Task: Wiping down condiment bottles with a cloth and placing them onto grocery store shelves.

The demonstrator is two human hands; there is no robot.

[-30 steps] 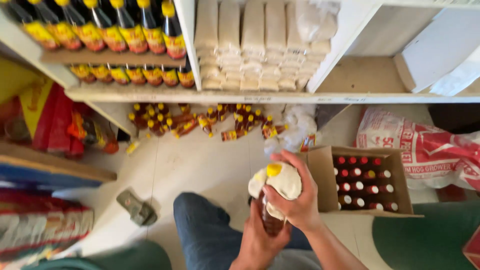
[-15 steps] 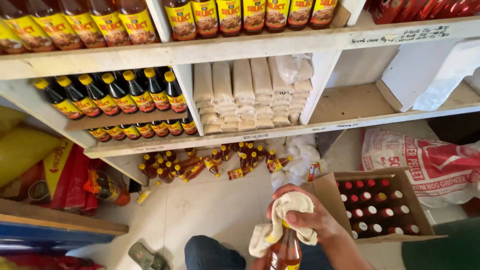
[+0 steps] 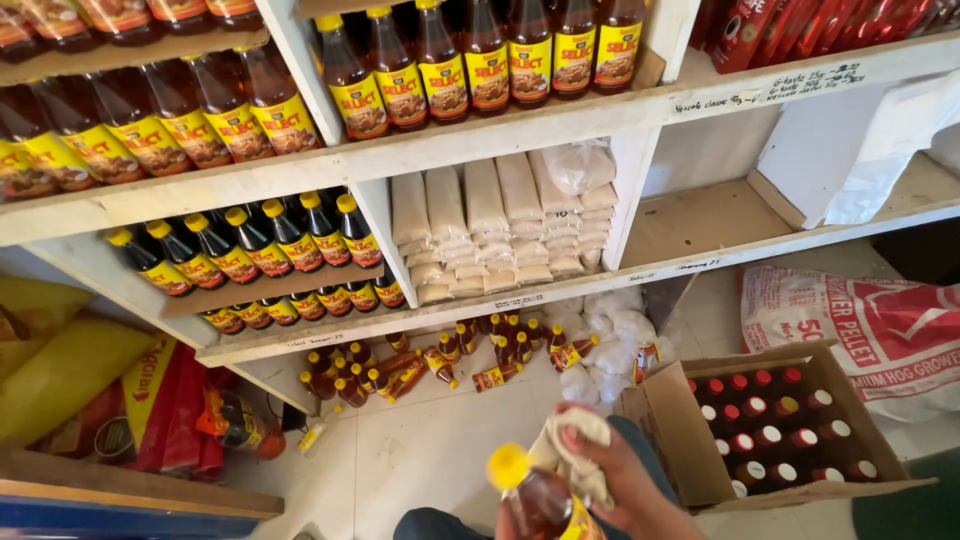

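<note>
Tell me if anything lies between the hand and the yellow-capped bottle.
Yes. A pale cloth is bunched in the right hand, lying between that hand and the neck of the bottle.

Bright, even daylight; slight edge distortion

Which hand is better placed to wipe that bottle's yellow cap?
Probably the right hand: it grips the cloth right beside the yellow cap of the bottle. The left hand is out of view.
</note>
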